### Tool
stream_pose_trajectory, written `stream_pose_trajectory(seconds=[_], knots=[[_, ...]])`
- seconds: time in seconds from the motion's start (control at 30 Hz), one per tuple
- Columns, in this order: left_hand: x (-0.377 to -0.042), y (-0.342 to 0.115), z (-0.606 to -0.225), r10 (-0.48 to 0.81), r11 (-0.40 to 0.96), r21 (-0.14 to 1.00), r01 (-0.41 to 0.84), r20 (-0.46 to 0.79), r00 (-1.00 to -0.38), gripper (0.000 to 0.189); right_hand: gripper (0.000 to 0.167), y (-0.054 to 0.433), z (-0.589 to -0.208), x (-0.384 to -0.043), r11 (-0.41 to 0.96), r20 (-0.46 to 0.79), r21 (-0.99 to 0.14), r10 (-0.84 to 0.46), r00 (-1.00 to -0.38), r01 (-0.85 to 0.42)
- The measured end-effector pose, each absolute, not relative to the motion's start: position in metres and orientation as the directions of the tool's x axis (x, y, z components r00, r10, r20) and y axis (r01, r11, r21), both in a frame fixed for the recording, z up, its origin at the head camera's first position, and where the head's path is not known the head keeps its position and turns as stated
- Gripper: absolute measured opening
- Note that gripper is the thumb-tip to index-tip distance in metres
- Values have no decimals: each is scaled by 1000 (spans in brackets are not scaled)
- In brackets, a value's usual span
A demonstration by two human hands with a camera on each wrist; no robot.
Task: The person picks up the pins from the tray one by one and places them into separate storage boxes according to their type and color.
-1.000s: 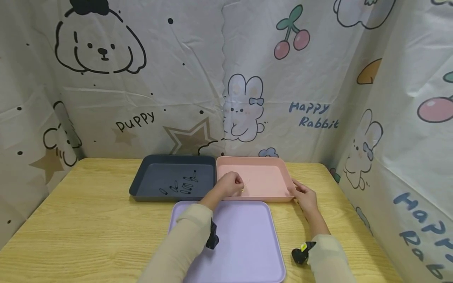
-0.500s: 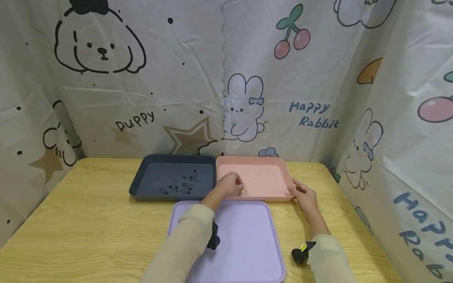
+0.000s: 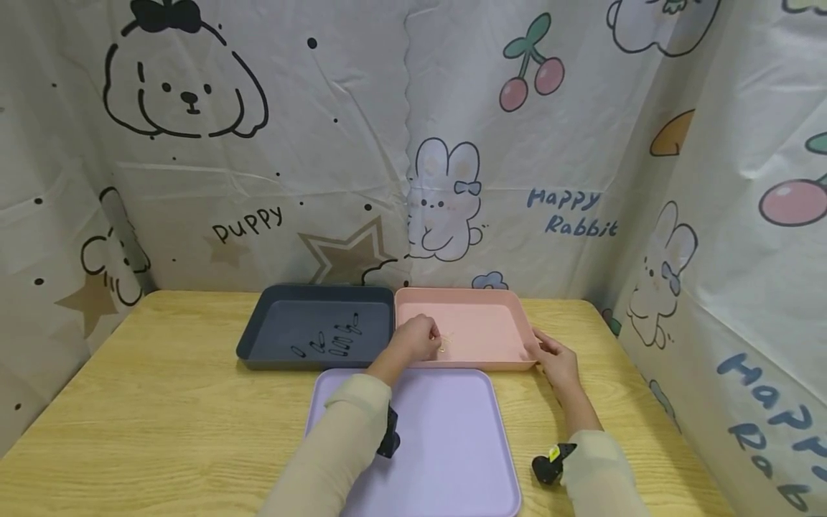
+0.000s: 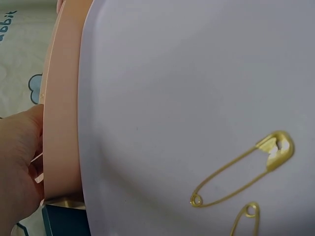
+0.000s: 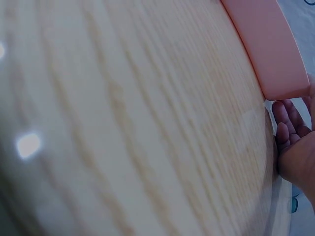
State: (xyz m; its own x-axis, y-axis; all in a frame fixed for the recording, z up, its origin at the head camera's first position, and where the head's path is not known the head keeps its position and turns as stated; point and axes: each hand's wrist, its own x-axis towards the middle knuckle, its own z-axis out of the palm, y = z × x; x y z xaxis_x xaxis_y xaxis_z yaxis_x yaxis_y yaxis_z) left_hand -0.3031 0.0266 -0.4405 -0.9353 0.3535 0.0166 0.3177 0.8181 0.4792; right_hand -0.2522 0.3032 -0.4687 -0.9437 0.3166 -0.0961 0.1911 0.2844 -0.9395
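My left hand (image 3: 413,340) reaches into the pink tray (image 3: 481,312), its fingertips pinched together at a small gold safety pin (image 3: 442,350) near the tray's front wall. Thin gold lines show just beside those fingertips. The left wrist view has this hand (image 4: 17,162) behind the tray's wall, which hides most of the fingers. My right hand (image 3: 557,362) grips the right front corner of the pink tray, thumb over the rim. Gold safety pins (image 4: 280,152) lie on the lilac tray (image 3: 446,431), below my left wrist; the forearm covers them in the head view.
A dark grey tray (image 3: 284,316) with several black safety pins (image 3: 339,345) stands left of the pink one, side by side. The lilac tray lies in front of both on the wooden table (image 3: 161,416). Printed cloth (image 3: 349,165) hangs behind and along the sides.
The left fingertips have shifted very slightly left, and more of the thin gold lines shows beside them. The right hand stays at the tray corner. The head view has tilted a little.
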Motion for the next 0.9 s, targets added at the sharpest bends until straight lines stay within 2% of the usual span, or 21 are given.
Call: stream_pose_trajectory(seconds=[0.27, 0.9], knots=[[-301, 25, -438, 356, 806, 495, 324, 33, -934, 6, 53, 304, -471, -253, 249, -110, -948, 335, -936, 201], [-300, 29, -442, 335, 810, 490, 323, 67, -940, 10, 51, 305, -474, -256, 261, -81, -949, 339, -937, 176]])
